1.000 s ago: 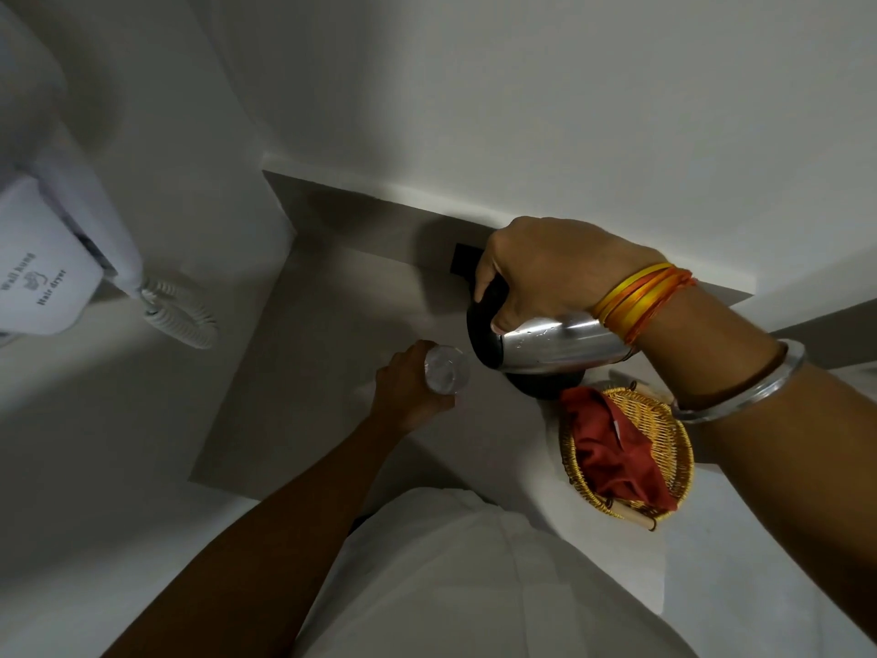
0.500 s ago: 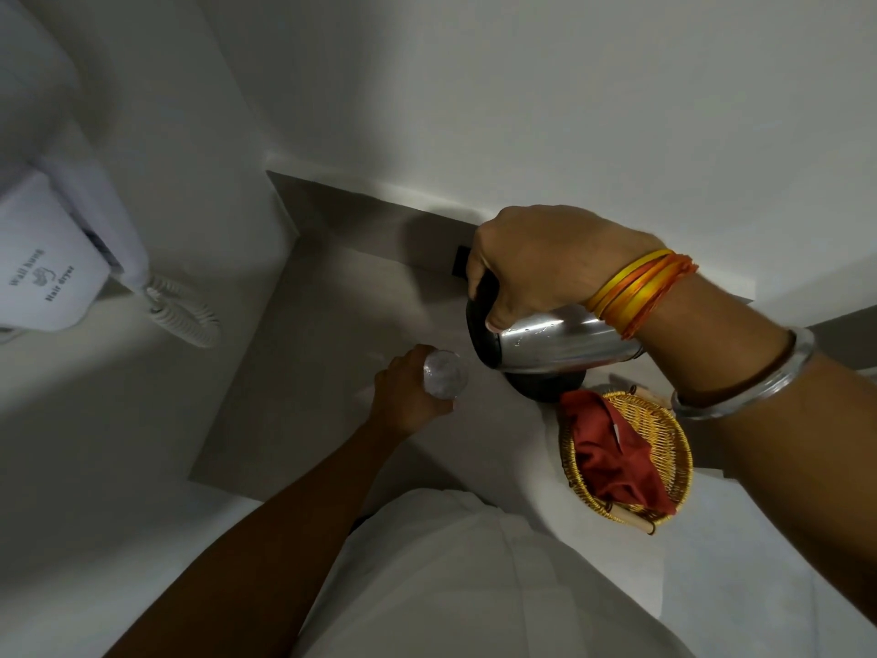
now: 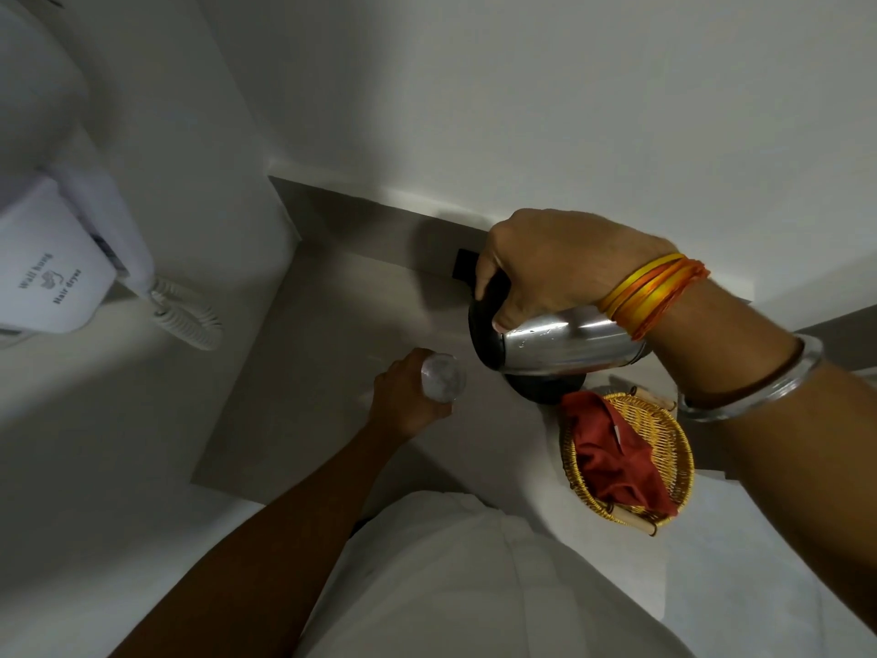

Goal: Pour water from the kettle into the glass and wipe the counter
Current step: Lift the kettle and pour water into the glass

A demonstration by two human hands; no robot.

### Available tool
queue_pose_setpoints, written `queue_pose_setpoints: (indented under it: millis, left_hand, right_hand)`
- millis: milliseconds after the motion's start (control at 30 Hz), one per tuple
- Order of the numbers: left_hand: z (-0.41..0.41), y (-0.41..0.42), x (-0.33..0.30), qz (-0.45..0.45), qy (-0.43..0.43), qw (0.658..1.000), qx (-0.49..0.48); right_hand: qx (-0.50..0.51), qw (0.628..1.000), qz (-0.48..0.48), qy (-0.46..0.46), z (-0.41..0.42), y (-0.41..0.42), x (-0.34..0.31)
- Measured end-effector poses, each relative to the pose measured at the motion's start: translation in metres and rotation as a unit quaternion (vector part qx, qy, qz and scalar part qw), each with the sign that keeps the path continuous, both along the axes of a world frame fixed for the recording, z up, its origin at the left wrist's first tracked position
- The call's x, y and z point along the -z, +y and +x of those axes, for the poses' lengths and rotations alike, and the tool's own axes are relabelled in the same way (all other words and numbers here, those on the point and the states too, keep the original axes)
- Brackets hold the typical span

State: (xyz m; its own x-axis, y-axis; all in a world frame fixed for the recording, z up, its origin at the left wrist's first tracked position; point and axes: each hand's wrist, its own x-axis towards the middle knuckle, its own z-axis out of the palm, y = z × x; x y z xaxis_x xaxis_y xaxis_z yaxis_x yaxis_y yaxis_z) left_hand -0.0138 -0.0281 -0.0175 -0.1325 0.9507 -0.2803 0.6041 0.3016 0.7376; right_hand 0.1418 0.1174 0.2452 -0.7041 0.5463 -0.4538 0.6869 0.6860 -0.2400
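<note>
The right hand [image 3: 550, 263] grips the tilted kettle [image 3: 564, 346]; the left hand [image 3: 403, 406] wraps the glass [image 3: 443, 376] near the counter's [image 3: 332, 325] middle, steadying it for pouring.

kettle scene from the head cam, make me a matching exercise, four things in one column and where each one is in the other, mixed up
Things:
1. kettle
2. glass
3. red cloth
4. hair dryer

Places:
A. mounted on the wall at the left
B. lying in the wicker basket
C. held tilted in the right hand
D. gripped by the left hand on the counter

Pairs: 1-C, 2-D, 3-B, 4-A
</note>
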Motion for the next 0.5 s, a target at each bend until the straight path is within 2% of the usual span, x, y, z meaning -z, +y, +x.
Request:
queue_pose_setpoints:
  millis: [167,333,500]
  left_hand:
    - [-0.001,0.0,0.002,-0.003,0.011,1.0,-0.004]
    - [-0.001,0.003,0.003,-0.008,0.029,1.0,-0.003]
    - [-0.003,0.002,0.003,-0.008,0.014,1.0,-0.017]
  right_hand:
    - [0.032,0.998,-0.043,0.031,0.014,0.002,0.005]
    - [0.083,0.984,-0.111,0.112,0.04,0.009,0.027]
    - [0.189,0.942,-0.159,0.229,0.075,0.013,0.068]
